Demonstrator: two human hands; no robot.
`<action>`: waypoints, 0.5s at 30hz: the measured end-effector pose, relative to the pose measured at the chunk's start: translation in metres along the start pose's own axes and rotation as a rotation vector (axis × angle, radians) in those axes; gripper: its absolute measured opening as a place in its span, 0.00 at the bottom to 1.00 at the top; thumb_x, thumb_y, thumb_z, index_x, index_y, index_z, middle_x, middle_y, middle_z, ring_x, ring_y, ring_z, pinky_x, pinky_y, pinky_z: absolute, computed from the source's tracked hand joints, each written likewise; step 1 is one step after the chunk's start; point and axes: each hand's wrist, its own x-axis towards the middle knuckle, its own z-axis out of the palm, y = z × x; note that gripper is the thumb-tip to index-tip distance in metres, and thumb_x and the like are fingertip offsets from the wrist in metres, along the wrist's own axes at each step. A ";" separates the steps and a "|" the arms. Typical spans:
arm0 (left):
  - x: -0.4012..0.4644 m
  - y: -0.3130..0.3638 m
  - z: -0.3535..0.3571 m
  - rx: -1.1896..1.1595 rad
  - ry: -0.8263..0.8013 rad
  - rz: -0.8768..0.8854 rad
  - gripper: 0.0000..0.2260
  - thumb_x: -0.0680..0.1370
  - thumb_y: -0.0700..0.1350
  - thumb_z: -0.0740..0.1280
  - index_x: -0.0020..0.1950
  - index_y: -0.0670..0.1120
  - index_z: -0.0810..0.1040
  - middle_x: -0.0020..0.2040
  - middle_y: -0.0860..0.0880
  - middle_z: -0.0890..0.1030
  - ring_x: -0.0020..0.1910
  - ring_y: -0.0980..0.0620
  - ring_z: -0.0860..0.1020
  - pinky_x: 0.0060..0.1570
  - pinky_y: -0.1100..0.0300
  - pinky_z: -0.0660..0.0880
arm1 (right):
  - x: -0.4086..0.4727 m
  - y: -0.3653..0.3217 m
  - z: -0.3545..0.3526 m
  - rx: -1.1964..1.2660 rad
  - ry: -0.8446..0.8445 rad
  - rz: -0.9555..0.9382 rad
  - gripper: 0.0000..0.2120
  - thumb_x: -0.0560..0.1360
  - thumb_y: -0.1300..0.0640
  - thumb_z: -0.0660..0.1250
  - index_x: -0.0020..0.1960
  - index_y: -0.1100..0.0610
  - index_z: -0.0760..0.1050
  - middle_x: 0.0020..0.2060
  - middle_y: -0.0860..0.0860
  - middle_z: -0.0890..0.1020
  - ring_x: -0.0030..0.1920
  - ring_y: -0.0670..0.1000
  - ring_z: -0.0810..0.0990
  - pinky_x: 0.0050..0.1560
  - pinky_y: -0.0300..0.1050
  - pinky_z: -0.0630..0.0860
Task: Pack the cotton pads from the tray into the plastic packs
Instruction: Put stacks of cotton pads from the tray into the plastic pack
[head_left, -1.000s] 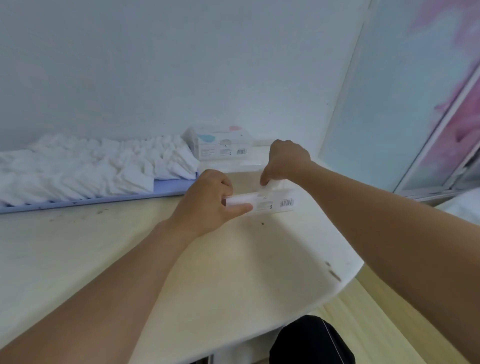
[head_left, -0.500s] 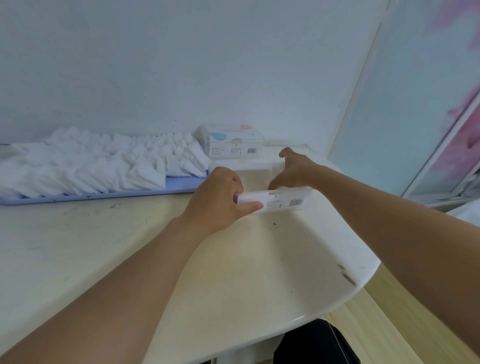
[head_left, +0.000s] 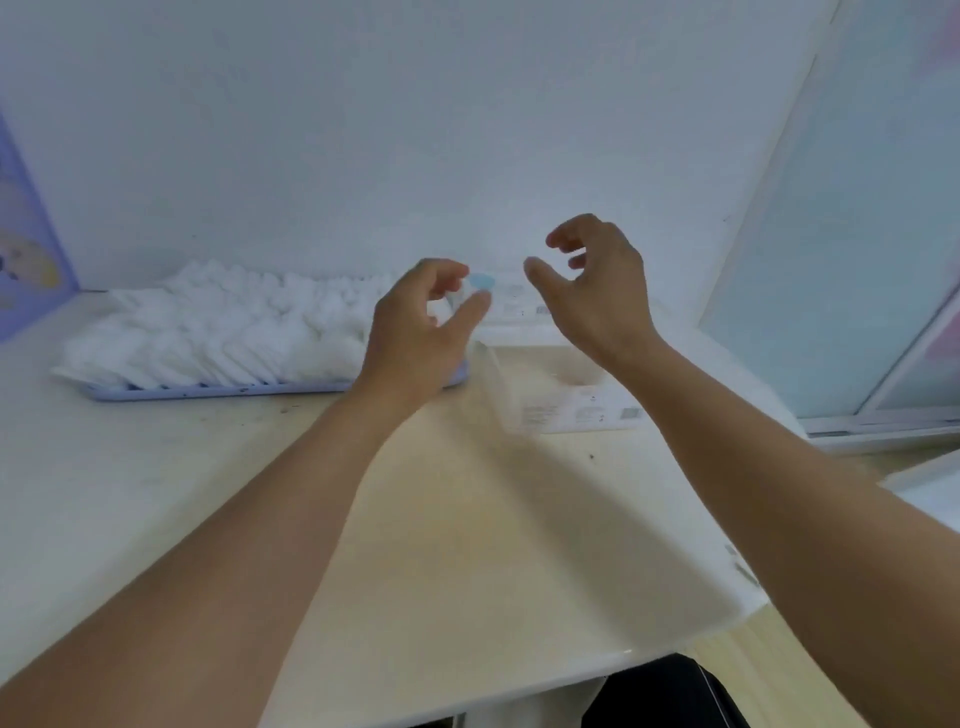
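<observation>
The near half of the worktop (head_left: 467, 545) lies bare between the two forearms, giving open passage toward the back. Along the rear wall the way is blocked by the tray (head_left: 218, 389) heaped with cotton pads (head_left: 223, 322) at left, and a plastic pack (head_left: 561, 395) just beside its right end. Another pack (head_left: 511, 299) stands behind, against the wall.

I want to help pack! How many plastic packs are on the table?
2. One plastic pack lies on the table near the right hand; another pack sits by the wall, partly hidden behind the hands. More may be hidden.
</observation>
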 end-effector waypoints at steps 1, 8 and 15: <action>0.010 0.000 -0.018 -0.003 0.076 -0.056 0.08 0.77 0.50 0.70 0.55 0.52 0.80 0.51 0.56 0.82 0.51 0.59 0.80 0.53 0.62 0.77 | -0.006 -0.019 0.011 0.106 -0.027 -0.016 0.09 0.74 0.51 0.71 0.51 0.55 0.80 0.48 0.47 0.83 0.48 0.47 0.81 0.49 0.42 0.77; 0.002 -0.047 -0.114 0.120 0.308 -0.270 0.08 0.72 0.47 0.63 0.45 0.55 0.80 0.44 0.51 0.84 0.43 0.46 0.83 0.45 0.47 0.82 | -0.037 -0.069 0.114 0.220 -0.480 0.198 0.12 0.71 0.56 0.74 0.52 0.60 0.81 0.44 0.54 0.84 0.42 0.52 0.82 0.47 0.49 0.81; -0.011 -0.082 -0.130 0.277 0.250 -0.216 0.14 0.76 0.37 0.61 0.53 0.53 0.80 0.52 0.53 0.83 0.43 0.50 0.82 0.46 0.54 0.80 | -0.046 -0.070 0.152 0.115 -0.486 0.116 0.30 0.66 0.45 0.81 0.61 0.53 0.74 0.51 0.47 0.79 0.44 0.42 0.75 0.39 0.31 0.69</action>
